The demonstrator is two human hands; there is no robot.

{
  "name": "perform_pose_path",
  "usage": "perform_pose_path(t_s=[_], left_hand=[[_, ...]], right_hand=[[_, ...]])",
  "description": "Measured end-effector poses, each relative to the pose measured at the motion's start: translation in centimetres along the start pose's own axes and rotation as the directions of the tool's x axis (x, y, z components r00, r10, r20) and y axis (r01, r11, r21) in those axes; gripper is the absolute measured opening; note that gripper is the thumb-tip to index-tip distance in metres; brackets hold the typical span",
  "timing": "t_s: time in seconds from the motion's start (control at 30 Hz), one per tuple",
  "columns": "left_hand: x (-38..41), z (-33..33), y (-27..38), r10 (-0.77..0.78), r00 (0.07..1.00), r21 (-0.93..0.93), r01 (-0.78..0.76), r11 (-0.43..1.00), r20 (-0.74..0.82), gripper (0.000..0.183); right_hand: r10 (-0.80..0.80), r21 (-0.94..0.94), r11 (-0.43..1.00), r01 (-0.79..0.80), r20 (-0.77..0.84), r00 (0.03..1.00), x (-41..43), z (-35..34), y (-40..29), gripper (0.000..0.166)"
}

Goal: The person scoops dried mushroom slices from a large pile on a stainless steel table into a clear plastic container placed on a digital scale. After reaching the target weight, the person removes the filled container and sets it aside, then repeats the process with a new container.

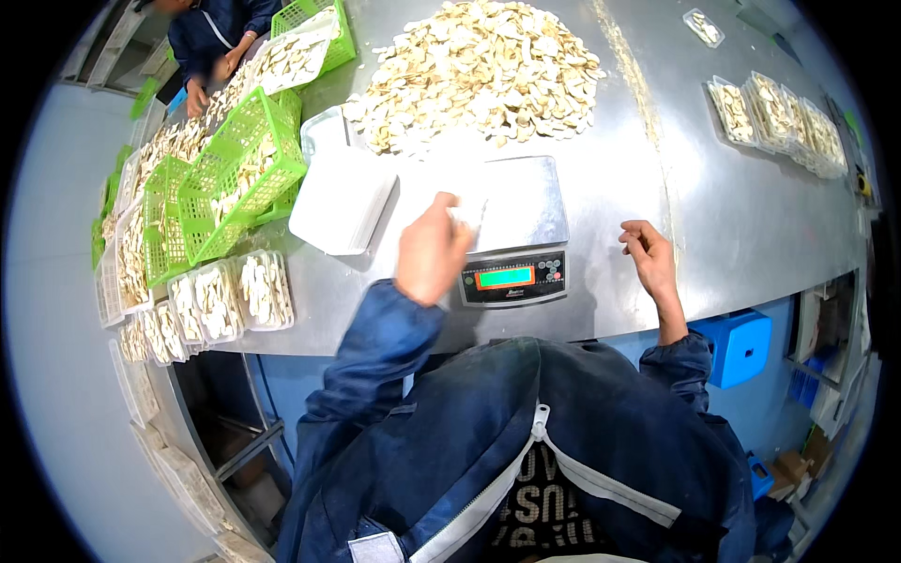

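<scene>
My left hand [433,250], blurred, is at the left edge of a digital weighing scale [524,200]. Glare whitens the area at its fingertips, where a pale, clear edge shows; whether the fingers grip it cannot be told. The scale's green display [505,277] is lit. To the right of the scale, my right hand [649,257] hovers over the steel table with loosely bent fingers and holds nothing. A stack of white plastic trays [338,200] lies left of my left hand. Beyond the scale is a large heap of pale sliced mushrooms [486,70].
Green plastic baskets [243,176] and filled clear trays [264,290] crowd the left side. More filled trays [771,119] are at the far right, with one tray [703,28] apart. Another person's hands [204,88] work at upper left. A blue stool [739,348] is below the table edge.
</scene>
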State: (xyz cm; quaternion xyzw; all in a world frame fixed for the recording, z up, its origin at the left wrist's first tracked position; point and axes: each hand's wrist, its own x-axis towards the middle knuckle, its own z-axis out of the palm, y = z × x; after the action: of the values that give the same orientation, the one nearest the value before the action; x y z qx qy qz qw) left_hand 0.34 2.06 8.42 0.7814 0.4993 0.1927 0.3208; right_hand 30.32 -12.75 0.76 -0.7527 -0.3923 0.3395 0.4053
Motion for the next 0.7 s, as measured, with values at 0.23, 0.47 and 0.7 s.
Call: perform_pose_path(t_s=[0.23, 0.47, 0.7], left_hand=[[2.7, 7.6, 2.0, 0.052, 0.986, -0.152, -0.028, 0.988, 0.156, 0.053], [0.8, 1.4, -0.4, 0.209, 0.971, -0.252, -0.233, 0.939, -0.116, 0.021], [1.8, -6.4, -15.0, 0.128, 0.982, 0.473, -0.049, 0.88, -0.137, 0.03]], right_hand=[[-0.102, -0.064, 0.992, 0.109, 0.103, 0.989, 0.3, 2.7, -3.4, 0.022], [-0.26, -0.112, 0.96, 0.256, -0.025, 0.965, -0.1, 5.5, -5.3, 0.03], [-0.433, -0.518, 0.751, 0.41, 0.083, 0.898, 1.1, 10.4, -7.6, 0.065]])
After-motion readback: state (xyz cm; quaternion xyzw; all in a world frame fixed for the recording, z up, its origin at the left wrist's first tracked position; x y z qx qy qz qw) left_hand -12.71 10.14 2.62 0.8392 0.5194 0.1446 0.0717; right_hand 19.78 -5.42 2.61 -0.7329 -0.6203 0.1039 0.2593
